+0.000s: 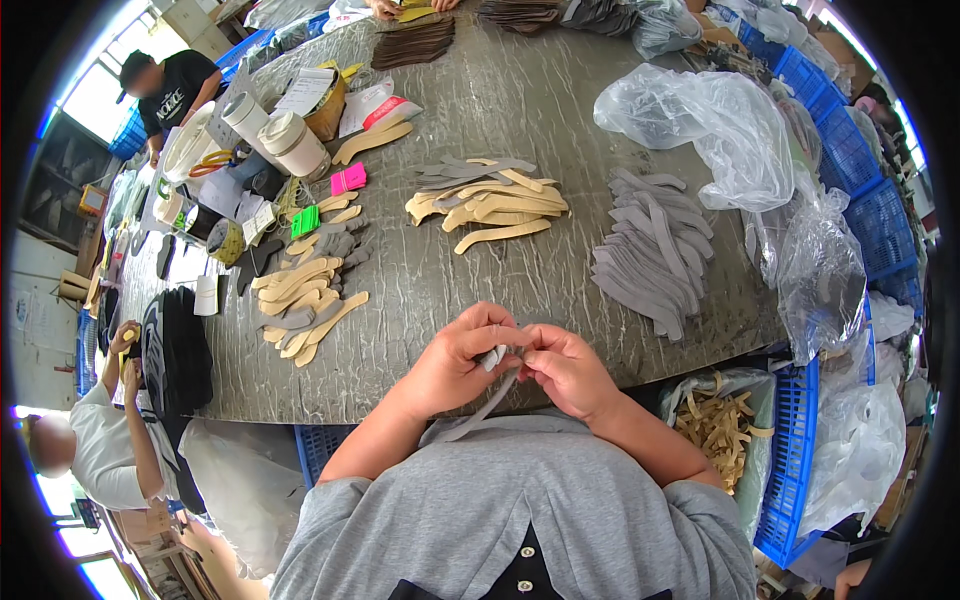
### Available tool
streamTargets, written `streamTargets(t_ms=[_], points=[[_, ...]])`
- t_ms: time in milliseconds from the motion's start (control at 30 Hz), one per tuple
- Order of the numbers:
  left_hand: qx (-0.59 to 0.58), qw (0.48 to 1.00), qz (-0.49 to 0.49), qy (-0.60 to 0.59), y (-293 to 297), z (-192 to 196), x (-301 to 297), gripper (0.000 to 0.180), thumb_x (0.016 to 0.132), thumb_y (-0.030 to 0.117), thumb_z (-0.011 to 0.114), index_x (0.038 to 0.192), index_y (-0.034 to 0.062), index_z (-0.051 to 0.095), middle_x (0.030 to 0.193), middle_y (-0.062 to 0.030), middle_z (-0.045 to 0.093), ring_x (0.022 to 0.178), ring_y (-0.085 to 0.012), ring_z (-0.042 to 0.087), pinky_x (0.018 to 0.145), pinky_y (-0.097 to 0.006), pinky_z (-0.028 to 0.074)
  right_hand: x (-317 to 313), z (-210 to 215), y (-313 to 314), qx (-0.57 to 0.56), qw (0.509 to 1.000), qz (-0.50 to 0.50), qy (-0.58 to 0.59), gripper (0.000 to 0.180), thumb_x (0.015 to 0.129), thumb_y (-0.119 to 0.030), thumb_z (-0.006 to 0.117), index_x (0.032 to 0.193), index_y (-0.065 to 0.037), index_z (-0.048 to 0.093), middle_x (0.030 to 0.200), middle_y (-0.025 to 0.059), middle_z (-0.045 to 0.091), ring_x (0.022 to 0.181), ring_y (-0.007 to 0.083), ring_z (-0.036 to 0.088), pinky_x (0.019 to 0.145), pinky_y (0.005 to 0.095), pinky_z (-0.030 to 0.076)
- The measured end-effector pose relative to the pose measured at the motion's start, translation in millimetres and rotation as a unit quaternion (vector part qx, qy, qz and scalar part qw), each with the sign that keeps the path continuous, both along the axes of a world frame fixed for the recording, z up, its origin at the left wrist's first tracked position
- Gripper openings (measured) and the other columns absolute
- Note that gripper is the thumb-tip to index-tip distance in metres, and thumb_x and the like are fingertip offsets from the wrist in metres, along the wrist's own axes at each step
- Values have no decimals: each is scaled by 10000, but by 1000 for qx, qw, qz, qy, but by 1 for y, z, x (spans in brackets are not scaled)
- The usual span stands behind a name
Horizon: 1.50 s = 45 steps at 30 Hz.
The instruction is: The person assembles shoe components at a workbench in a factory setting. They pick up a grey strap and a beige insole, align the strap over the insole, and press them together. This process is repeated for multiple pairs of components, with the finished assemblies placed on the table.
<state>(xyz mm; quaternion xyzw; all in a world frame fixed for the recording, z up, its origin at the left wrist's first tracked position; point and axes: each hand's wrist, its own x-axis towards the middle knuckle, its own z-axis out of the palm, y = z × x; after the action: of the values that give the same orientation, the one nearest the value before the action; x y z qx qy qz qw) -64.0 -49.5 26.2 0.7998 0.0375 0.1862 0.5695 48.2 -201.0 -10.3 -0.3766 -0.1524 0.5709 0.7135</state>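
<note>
Both hands meet at the near edge of the table (560, 90), low in the middle of the view. The left hand (455, 360) and the right hand (565, 370) are pinched on one grey strip (497, 385). The fingers are curled in tight, with the thumbs on top. The strip's top end sits between the fingertips, and its long tail hangs down toward 7 o'clock, over the grey shirt (520, 500). It looks like the hands are peeling or pulling the strip apart at its tip. To do that well, I think it helps to hold close to the end, pull slowly, and keep the tail hanging free so it does not twist. A pile of grey strips (655, 250) lies at 1 o'clock from the hands. A tan pile (495, 205) lies at 12 o'clock, and a mixed pile (310, 300) at 10 o'clock. A bag of tan bits (715, 425) sits at 3 o'clock, just by the right arm.
</note>
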Motion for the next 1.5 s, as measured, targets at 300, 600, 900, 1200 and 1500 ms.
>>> streamTargets(t_ms=[300, 600, 900, 1200, 1500], points=[[47, 990, 130, 9, 30, -11, -21, 120, 757, -62, 714, 835, 22, 675, 787, -63, 660, 701, -162, 624, 625, -262, 490, 71, 11, -59, 88, 958, -253, 99, 111, 852, -14, 430, 822, -97, 496, 747, 32, 511, 592, 105, 411, 566, 270, 361], [-59, 957, 204, 197, 42, -23, -19, 135, 792, 37, 745, 919, 10, 707, 735, -6, 658, 664, -57, 544, 599, -220, 443, 53, -3, -67, -195, 943, -91, -252, 276, 864, -188, 724, 1032, -77, 535, 835, -35, 532, 707, 46, 474, 634, 211, 403], [-38, 955, 150, 252, 57, -17, -10, 79, 784, 29, 731, 859, 14, 711, 729, -1, 655, 684, -59, 556, 631, -232, 446, 52, -16, -35, -128, 979, -96, -127, 143, 896, -136, 683, 932, -66, 563, 803, -28, 539, 685, 40, 487, 602, 191, 413], [-5, 949, 133, 284, 67, -28, 6, 117, 777, 76, 738, 868, 7, 714, 709, -2, 642, 664, -65, 534, 616, -248, 442, 48, -35, -26, -167, 930, -123, -303, 122, 845, -15, 690, 880, -33, 575, 771, -24, 567, 661, 45, 505, 602, 212, 435], [10, 944, 108, 311, 73, -51, 16, 149, 774, 110, 720, 868, -5, 712, 644, -53, 622, 598, -105, 531, 576, -297, 448, 50, -45, -20, -232, 888, -112, -381, 146, 829, 23, 683, 860, -30, 550, 776, -22, 571, 702, 38, 509, 629, 209, 439]])
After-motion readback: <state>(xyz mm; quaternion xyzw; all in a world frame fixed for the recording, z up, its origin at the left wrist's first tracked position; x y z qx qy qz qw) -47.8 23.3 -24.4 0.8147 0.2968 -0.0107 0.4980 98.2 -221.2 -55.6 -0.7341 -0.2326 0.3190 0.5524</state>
